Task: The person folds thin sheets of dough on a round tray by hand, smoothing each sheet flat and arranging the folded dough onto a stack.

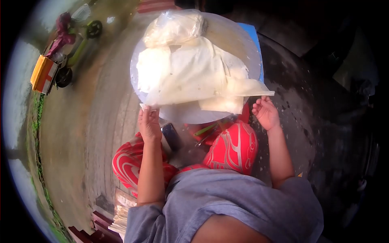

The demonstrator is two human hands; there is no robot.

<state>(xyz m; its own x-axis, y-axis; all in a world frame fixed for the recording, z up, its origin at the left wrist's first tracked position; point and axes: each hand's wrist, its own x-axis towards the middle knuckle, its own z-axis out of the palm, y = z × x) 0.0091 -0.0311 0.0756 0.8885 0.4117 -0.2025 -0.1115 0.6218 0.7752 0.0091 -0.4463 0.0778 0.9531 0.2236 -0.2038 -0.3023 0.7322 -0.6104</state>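
Several thin, floppy cream-coloured sheets lie overlapping on a round pale board; I cannot tell what they are made of. The near edge of the front sheet is pulled out between my two hands. My left hand pinches its left corner at the board's near left rim. At the other end, my right hand has its fingertips closed at the sheet's right corner, just past the board's right rim. Behind the sheets sits a clear plastic bag with pale contents.
A dark phone lies below the board near my left knee. Under the board's right side shows a blue panel. At lower left is a stack of pale, thin pieces. A green scooter with an orange box stands farther off.
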